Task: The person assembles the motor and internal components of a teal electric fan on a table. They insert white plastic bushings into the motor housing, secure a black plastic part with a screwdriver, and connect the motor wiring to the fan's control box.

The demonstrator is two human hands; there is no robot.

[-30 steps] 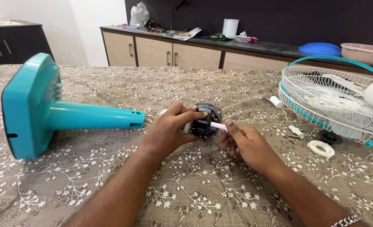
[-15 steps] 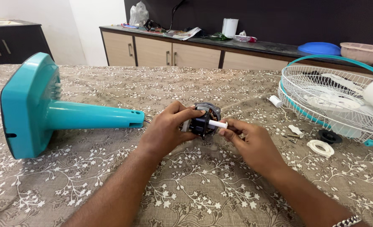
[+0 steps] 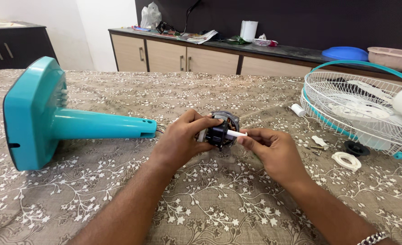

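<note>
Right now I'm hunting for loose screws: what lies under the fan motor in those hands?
The fan motor sits over the floral tablecloth, held by the left hand; the right hand pinches its white shaft. The cloth directly beneath is hidden by motor and fingers.

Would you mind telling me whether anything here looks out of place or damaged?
Nothing looks damaged. The fan is in pieces: its teal stand lies on its side, the wire guard lies flat at the table's edge, and both hands hold the bare motor.
</note>
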